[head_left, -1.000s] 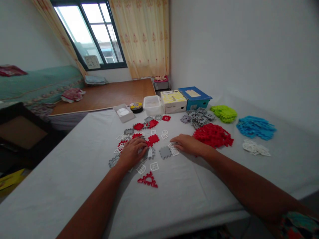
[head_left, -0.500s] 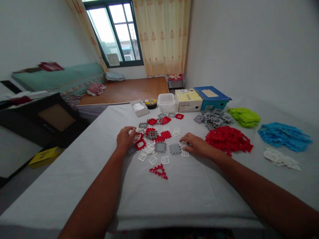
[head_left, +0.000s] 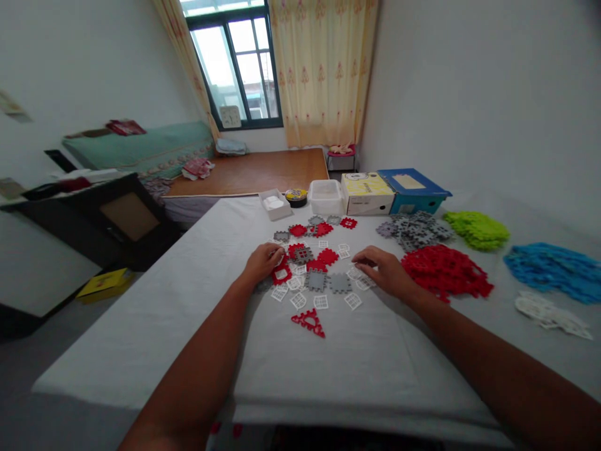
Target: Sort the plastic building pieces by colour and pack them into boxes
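The left hand point(head_left: 263, 263) is found at the left edge of the loose pieces, its fingers bent in toward the thumb. A red frame point(head_left: 277, 280) is met at the left fingertips, lying to their near side; whether it is pinched or merely touched cannot be told. A dark tile point(head_left: 303, 254), gridded at its middle, is noted just right of the same fingertips. Windows point(head_left: 280, 292), white and latticed, are scattered below and right of the left hand, some overlapped.

The right hand point(head_left: 385, 271) is observed at the right edge of the spread, palm downward, fingers curled. A lattice piece point(head_left: 364, 282) is seen just beside and partly beneath its fingers; whether anything is gripped there cannot be told.

Between the hands, a grey tile point(head_left: 316, 280) is laid just beside a plain tile point(head_left: 340, 283). A red triangle point(head_left: 317, 328) is placed between the hands but nearer the person. Beyond both hands, a tub point(head_left: 325, 205) is stood on the tablecloth point(head_left: 347, 376), with a tin point(head_left: 296, 200) to its left and a yellow box point(head_left: 369, 205) to its right.

To the right of the right hand, a red pile point(head_left: 444, 270) is sited nearest, with a grey pile point(head_left: 416, 230) beyond it; a blue pile point(head_left: 556, 269) is set farther out.
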{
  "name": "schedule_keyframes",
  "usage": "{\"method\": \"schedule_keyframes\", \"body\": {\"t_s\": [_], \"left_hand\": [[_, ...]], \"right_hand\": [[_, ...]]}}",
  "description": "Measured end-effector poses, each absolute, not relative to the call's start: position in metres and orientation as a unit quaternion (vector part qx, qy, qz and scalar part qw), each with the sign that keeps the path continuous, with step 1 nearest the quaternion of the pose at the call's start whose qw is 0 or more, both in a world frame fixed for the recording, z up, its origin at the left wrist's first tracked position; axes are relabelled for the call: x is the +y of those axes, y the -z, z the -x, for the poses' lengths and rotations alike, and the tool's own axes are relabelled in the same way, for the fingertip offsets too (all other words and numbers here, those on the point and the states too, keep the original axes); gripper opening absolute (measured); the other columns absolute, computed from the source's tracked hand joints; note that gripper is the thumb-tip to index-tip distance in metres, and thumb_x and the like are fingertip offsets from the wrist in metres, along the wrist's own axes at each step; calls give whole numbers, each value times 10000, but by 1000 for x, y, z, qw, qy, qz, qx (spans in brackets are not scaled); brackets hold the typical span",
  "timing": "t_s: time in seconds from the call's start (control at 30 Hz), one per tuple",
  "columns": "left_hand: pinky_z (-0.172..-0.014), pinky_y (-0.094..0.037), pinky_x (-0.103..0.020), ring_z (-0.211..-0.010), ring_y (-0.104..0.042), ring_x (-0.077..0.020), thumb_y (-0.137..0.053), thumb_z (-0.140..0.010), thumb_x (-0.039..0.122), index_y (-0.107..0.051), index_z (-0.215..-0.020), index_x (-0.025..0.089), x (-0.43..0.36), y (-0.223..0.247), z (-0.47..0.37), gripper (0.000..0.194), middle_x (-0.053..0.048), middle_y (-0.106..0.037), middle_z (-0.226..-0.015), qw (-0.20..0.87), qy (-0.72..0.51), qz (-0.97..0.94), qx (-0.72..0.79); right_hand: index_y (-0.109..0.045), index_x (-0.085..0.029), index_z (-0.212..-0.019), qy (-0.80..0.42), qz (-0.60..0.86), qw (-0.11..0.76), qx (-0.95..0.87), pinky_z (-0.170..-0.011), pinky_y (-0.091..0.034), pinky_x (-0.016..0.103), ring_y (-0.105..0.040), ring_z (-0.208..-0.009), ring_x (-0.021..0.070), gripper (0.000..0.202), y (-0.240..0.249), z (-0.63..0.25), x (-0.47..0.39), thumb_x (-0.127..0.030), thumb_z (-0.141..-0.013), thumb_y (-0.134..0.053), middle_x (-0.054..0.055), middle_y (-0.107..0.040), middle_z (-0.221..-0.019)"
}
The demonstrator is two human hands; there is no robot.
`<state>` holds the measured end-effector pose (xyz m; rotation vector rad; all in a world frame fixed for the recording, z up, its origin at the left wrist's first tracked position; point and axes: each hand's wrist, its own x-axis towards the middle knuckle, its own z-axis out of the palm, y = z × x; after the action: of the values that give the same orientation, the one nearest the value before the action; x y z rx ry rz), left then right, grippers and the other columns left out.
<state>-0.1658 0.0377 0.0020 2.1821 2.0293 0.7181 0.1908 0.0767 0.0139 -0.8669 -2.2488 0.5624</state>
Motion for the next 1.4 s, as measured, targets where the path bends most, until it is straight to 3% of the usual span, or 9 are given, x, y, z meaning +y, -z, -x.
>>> {"method": "schedule_keyframes", "body": {"t_s": [0.2, 0.33, 0.57, 0.7, 0.8, 0.87, 1.1, 1.27, 1.4], "left_hand": [[-862, -475, -326, -946, -628, -214, -392, -947, 426, -709, -919, 219, 37, -1, 160, 379, -62, -715, -984, 35, -230, -739, 632], [-867, -472, -335, -970, -624, -222, -393, -948, 428, -704, -940, 225, 39, 4, 164, 371, -67, -710, -1010, 20, -221, -742, 633], [-897, -467, -364, -983, -615, -236, -421, -928, 414, -707, -954, 236, 40, 3, 162, 338, -68, -708, -1034, 22, -226, -749, 622], [-891, -470, -352, -977, -612, -233, -413, -924, 427, -706, -961, 240, 41, 3, 162, 350, -64, -706, -1027, 12, -211, -745, 633], [-883, -474, -342, -982, -614, -233, -411, -921, 433, -705, -964, 251, 42, 4, 162, 349, -58, -706, -1034, 4, -203, -745, 635], [-875, -477, -338, -984, -615, -235, -410, -919, 436, -705, -963, 255, 42, 4, 162, 348, -56, -706, -1040, 1, -201, -745, 635], [-878, -477, -342, -984, -622, -233, -375, -933, 448, -696, -987, 233, 42, 2, 163, 390, -68, -704, -1049, 6, -201, -753, 626], [-902, -483, -350, -1005, -627, -236, -369, -931, 463, -693, -994, 222, 43, 5, 167, 408, -77, -700, -1071, 16, -207, -755, 622], [-912, -488, -357, -1016, -630, -241, -387, -914, 486, -693, -983, 231, 46, 6, 170, 404, -73, -704, -1078, 19, -214, -754, 620]], "right_hand": [[-675, -229, -929, -184, 381, 359, -832, -762, -525, 354, -653, -814, 197, 164, -50, -222, 73, -318, -857, -557, 51, -696, -921], [-685, -263, -968, -106, 489, 392, -772, -800, -528, 415, -676, -880, 247, 215, -59, -299, 67, -399, -844, -573, 61, -718, -981], [-661, -413, -853, 73, 662, 326, -671, -544, -431, 469, -626, -635, 315, 187, 3, -475, 61, -551, -836, -535, 94, -707, -831], [-648, -421, -758, 68, 643, 338, -684, -578, -449, 493, -566, -532, 291, 172, 23, -508, 71, -574, -778, -571, 67, -666, -703], [-665, -366, -751, 54, 644, 303, -700, -697, -471, 559, -596, -616, 317, 231, 7, -491, 80, -586, -738, -596, 94, -669, -729], [-689, -332, -825, 55, 630, 276, -724, -752, -476, 559, -633, -753, 337, 255, -14, -456, 81, -551, -783, -565, 115, -698, -843], [-683, -222, -1083, -103, 352, 189, -911, -938, -467, 412, -611, -1034, 243, 259, -39, -265, 63, -334, -906, -530, 88, -698, -1095], [-660, -180, -1083, -54, 334, 115, -934, -935, -442, 400, -550, -1064, 249, 226, -12, -207, 52, -283, -885, -627, 122, -663, -1130], [-646, -163, -1048, -29, 348, 124, -929, -885, -434, 363, -538, -1009, 227, 199, -4, -208, 46, -308, -929, -580, 109, -659, -1064]]}}
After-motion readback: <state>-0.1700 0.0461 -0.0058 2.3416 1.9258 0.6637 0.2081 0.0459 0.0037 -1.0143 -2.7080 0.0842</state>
